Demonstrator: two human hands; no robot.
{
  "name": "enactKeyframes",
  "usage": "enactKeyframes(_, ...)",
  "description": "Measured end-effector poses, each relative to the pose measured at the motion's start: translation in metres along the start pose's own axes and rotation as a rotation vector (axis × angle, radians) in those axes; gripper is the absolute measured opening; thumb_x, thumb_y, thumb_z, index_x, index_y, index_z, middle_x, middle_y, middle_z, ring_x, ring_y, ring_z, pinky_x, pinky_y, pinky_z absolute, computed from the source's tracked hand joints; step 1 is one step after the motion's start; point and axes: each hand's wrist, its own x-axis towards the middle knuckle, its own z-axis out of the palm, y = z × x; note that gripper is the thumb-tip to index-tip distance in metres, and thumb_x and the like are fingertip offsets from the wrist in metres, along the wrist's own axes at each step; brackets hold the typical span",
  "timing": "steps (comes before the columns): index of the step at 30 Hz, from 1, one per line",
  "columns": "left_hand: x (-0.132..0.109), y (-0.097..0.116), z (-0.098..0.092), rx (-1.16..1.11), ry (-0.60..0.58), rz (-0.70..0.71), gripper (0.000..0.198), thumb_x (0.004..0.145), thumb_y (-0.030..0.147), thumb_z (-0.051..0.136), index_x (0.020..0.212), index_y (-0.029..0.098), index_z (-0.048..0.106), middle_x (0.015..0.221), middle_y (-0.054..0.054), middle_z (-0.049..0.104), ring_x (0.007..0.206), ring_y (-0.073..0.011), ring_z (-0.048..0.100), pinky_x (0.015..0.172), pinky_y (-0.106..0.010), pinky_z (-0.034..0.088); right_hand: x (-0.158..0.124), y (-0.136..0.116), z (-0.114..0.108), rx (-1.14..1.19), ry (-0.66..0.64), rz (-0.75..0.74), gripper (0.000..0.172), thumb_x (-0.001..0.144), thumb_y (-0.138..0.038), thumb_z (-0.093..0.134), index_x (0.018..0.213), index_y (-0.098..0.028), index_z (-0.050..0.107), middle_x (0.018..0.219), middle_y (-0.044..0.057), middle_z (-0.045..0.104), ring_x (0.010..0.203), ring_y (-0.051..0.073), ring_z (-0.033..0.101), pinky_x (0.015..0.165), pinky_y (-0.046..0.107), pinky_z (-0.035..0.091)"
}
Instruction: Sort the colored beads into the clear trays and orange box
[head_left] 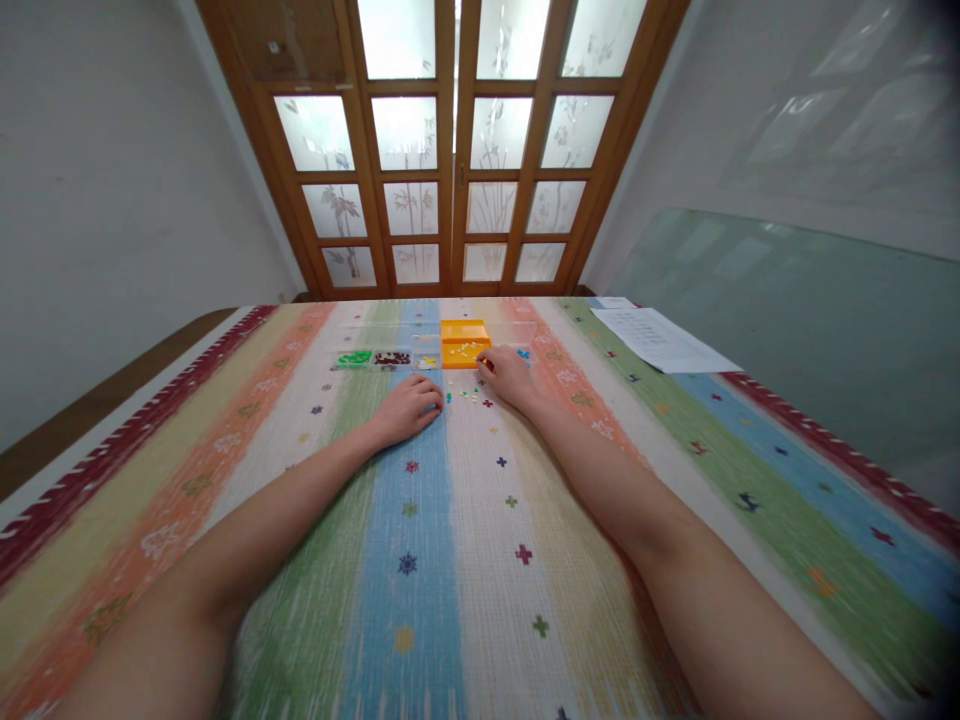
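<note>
My right hand (508,374) is at the right front edge of an open orange box (463,330), its thumb and fingertips pinched together. Whatever may be between those fingertips is too small to make out. Small pale pieces (466,350) lie scattered in the front half of the box. To the left of it, my left hand (409,406) rests on the cloth with fingers loosely bent and nothing visible in them. Between the two hands, several tiny green and pale pieces (465,394) are spread on the tablecloth.
A clear compartment case behind my hands holds green pieces (355,358), dark brown pieces (392,358), yellow and white pieces (427,362), and blue pieces (523,354) partly behind my right hand. Paper sheets (660,338) lie at the right on the striped tablecloth (480,580).
</note>
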Motion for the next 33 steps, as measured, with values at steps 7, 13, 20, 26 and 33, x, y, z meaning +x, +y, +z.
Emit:
enactKeyframes(7,-0.006,-0.027,-0.005,0.027,0.104,-0.163,0.013,0.095,0.024,0.061,0.098,0.023,0.073,0.108,-0.007,0.071,0.111,-0.0267,0.058,0.105,-0.045,0.046,-0.002,-0.007,0.004,0.025,-0.034,-0.085,0.016,0.096,-0.018,0.058,0.099,-0.02,0.074,0.1,0.009,0.074,0.096,0.023,0.061,0.085,0.032,0.042)
enactKeyframes(13,-0.017,-0.085,-0.02,0.079,0.307,-0.447,0.018,0.094,0.03,0.059,0.095,0.021,0.075,0.104,-0.009,0.073,0.104,-0.0281,0.061,0.1,-0.045,0.046,-0.003,-0.011,0.005,-0.023,-0.053,-0.101,0.016,0.098,-0.023,0.058,0.097,-0.02,0.074,0.094,0.008,0.074,0.091,0.022,0.061,0.081,0.031,0.041)
enactKeyframes(20,-0.042,-0.15,-0.032,0.002,0.519,-0.812,0.029,0.09,0.038,0.058,0.099,0.018,0.077,0.098,-0.008,0.077,0.093,-0.0252,0.066,0.088,-0.036,0.05,-0.005,-0.014,0.005,-0.041,-0.08,-0.123,0.016,0.099,-0.024,0.059,0.098,-0.02,0.074,0.098,0.008,0.075,0.093,0.022,0.062,0.083,0.031,0.041)
enactKeyframes(26,-0.061,-0.169,-0.03,0.054,0.547,-0.942,0.03,0.09,0.034,0.057,0.104,0.019,0.078,0.102,-0.009,0.078,0.096,-0.0263,0.068,0.088,-0.036,0.05,-0.006,-0.017,0.003,-0.03,-0.079,-0.123,0.017,0.1,-0.024,0.058,0.099,-0.02,0.074,0.097,0.008,0.074,0.093,0.021,0.062,0.082,0.031,0.041)
enactKeyframes(33,-0.06,-0.156,-0.028,0.136,0.495,-0.824,0.029,0.092,0.032,0.054,0.105,0.019,0.077,0.107,-0.011,0.076,0.1,-0.0275,0.065,0.095,-0.041,0.048,-0.003,-0.013,0.0,0.068,-0.146,-0.134,0.017,0.096,-0.022,0.059,0.098,-0.021,0.076,0.092,0.006,0.073,0.088,0.02,0.062,0.079,0.03,0.041)
